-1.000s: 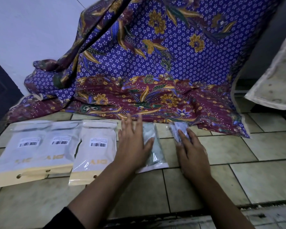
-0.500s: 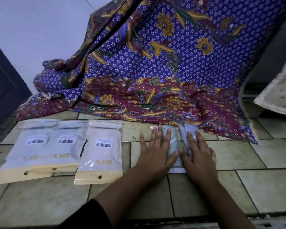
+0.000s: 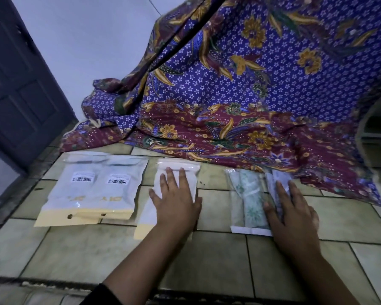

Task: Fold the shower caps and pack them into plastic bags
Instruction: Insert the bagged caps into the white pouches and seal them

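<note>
Head view. We are over a tiled floor point(image 3: 218, 256).

The left hand point(image 3: 176, 203) lies flat, fingers straight and spread, on a white pouch point(image 3: 186, 170), gripping nothing. The right hand point(image 3: 294, 219) is also flat with straight fingers, pressing on a small clear packet point(image 3: 280, 179) whose contents we cannot make out. Just left of it, touching or nearly so, lies a clear plastic bag point(image 3: 250, 201) holding a folded, green-patterned shower cap point(image 3: 253, 208).

Surroundings: two more white pouches point(image 3: 97, 194) with barcode labels overlap each other left of the covered pouch, yellow strips toward us. A purple and maroon batik cloth point(image 3: 229, 106) hangs behind and spills onto the floor. Its hem reaches the far ends of the clear bag and the packet and crowds the right side. A dark door point(image 3: 15, 89) stands at far left against a pale wall point(image 3: 101, 40).

Room: bare tiles show between the covered pouch and the clear bag, right of the right hand, and in a wide band near us. A dark seam crosses the floor under the forearms.
</note>
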